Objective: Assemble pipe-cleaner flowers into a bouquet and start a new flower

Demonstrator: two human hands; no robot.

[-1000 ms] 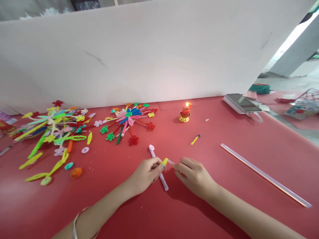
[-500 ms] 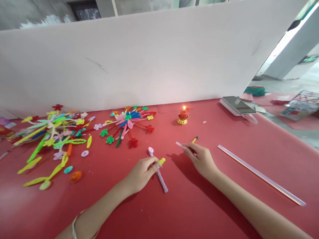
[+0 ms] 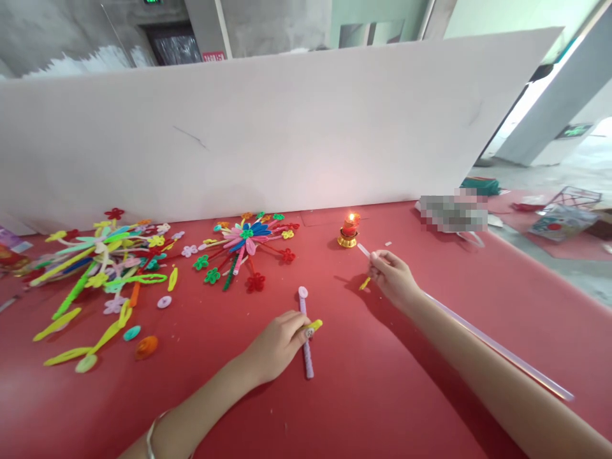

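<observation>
Near the candle, at its five o'clock, right hand fingers pinch a clear stick; left hand fingers clamp a yellow piece.

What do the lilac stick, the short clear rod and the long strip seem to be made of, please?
The lilac stick, under the left hand: likely chenille wire, matte, with a ribbed, twisted surface. The short rod, in the right hand: translucent whitish, smooth; perhaps hot glue or plastic. The long strip: clear, glossy plastic or glue, the red table showing through.
</observation>
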